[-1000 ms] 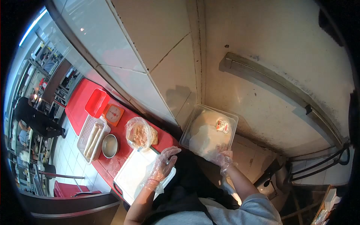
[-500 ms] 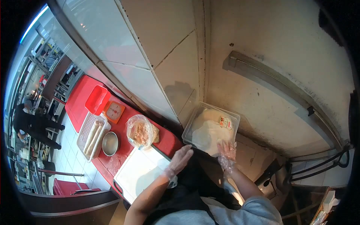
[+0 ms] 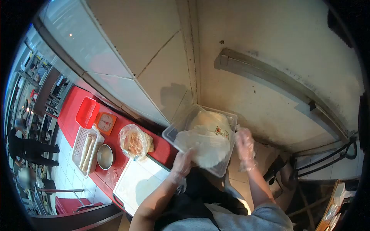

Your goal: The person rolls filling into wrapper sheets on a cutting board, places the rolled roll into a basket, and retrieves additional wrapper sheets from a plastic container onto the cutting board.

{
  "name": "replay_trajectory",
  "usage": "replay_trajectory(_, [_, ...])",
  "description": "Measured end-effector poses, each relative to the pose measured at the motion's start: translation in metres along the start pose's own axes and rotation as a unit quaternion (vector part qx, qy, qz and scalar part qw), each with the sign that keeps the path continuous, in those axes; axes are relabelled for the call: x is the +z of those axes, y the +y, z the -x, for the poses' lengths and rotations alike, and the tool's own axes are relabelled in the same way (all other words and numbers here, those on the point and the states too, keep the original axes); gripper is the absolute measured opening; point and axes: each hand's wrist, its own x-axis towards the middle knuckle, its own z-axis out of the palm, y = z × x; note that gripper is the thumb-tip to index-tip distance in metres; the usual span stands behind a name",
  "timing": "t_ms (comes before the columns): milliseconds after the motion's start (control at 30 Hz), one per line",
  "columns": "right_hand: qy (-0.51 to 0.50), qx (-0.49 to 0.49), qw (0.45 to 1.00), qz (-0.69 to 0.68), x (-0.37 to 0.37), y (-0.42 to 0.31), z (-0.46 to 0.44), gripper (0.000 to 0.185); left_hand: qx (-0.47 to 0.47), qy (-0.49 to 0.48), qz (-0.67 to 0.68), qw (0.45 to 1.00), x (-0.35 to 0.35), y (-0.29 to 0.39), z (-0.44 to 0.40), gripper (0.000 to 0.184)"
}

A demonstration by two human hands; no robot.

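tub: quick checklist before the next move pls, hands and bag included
1. Left hand gloved: ok
2. Right hand gloved: ok
3. Bag inside tub: ok
4. Left hand's grip on bag: cannot tell, fingertips unclear
5. Right hand over tub: not ok, it is beside it
6. Scale reading: cannot tell, too small

No wording, brand or number can be read with certainty. A small printed label (image 3: pixel 222 132), in red and dark print, is borne by the pale plastic bag (image 3: pixel 212 118) in the clear container (image 3: pixel 175 131), its lettering too blurred to be deciphered. A round dial (image 3: pixel 105 122) (marked around its edge, figures likewise illegible) is carried by the orange scale (image 3: pixel 111 126).
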Motion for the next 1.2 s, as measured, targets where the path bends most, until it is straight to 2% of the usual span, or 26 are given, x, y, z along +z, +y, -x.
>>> replay_trajectory(33, [0.067, 0.068, 0.992, -0.078, 0.003, 0.017, -0.003, 0.024, 0.016, 0.000, -0.092, 0.996, -0.015, 0.005, 0.019, 0.036])
replay_trajectory(67, [0.147, 0.168, 0.941, -0.253, 0.021, 0.055, -0.001, 0.021, 0.060, 0.023, -0.149, 0.987, -0.015, 0.022, 0.049, 0.035])
replay_trajectory(167, [0.022, 0.108, 0.994, -0.001, 0.049, 0.086, 0.018, 0.019, 0.172, 0.084, -0.279, 0.941, -0.055, 0.042, 0.112, 0.032])
replay_trajectory(200, [-0.070, 0.112, 0.991, 0.004, 0.064, 0.084, 0.023, 0.021, 0.204, 0.105, -0.315, 0.921, -0.080, 0.042, 0.132, 0.030])
replay_trajectory(233, [-0.164, 0.116, 0.980, 0.006, 0.082, 0.080, 0.029, 0.023, 0.209, 0.139, -0.277, 0.927, -0.104, 0.041, 0.157, 0.030])
replay_trajectory(267, [-0.237, 0.054, 0.970, 0.018, 0.105, 0.088, 0.035, 0.021, 0.216, 0.171, -0.238, 0.931, -0.127, 0.041, 0.181, 0.029])
replay_trajectory(300, [-0.307, -0.012, 0.951, 0.029, 0.128, 0.102, 0.040, 0.019, 0.196, 0.214, -0.122, 0.949, -0.148, 0.043, 0.207, 0.029])
replay_trajectory(367, [-0.304, -0.067, 0.950, 0.035, 0.151, 0.122, 0.041, 0.022, 0.125, 0.233, -0.361, 0.894, -0.181, 0.063, 0.254, 0.035])
replay_trajectory(467, [-0.297, -0.135, 0.944, 0.041, 0.166, 0.135, 0.041, 0.025, 0.220, 0.290, -0.253, 0.897, -0.121, 0.091, 0.281, 0.038])
replay_trajectory(567, [-0.304, -0.167, 0.937, 0.047, 0.166, 0.135, 0.041, 0.027, 0.188, 0.363, -0.226, 0.884, -0.110, 0.090, 0.289, 0.042])
replay_trajectory(667, [-0.313, -0.183, 0.930, 0.058, 0.163, 0.135, 0.036, 0.029, 0.190, 0.361, -0.202, 0.890, -0.119, 0.079, 0.288, 0.045])
replay_trajectory(767, [-0.315, -0.194, 0.927, 0.067, 0.159, 0.134, 0.032, 0.031, 0.189, 0.315, -0.129, 0.921, -0.104, 0.086, 0.283, 0.048])
replay_trajectory(933, [-0.260, -0.246, 0.932, 0.052, 0.155, 0.133, 0.030, 0.034, 0.205, 0.312, -0.152, 0.915, -0.106, 0.084, 0.286, 0.049])
replay_trajectory(1000, [-0.251, -0.246, 0.935, 0.058, 0.154, 0.133, 0.026, 0.036, 0.194, 0.321, -0.158, 0.914, -0.108, 0.082, 0.287, 0.048])
replay_trajectory(1100, [-0.341, -0.165, 0.917, 0.124, 0.148, 0.130, 0.015, 0.039, 0.176, 0.322, -0.157, 0.917, -0.113, 0.078, 0.289, 0.047])
replay_trajectory(1200, [-0.342, -0.172, 0.917, 0.115, 0.144, 0.116, 0.018, 0.035, 0.185, 0.318, -0.165, 0.915, -0.111, 0.078, 0.289, 0.047])
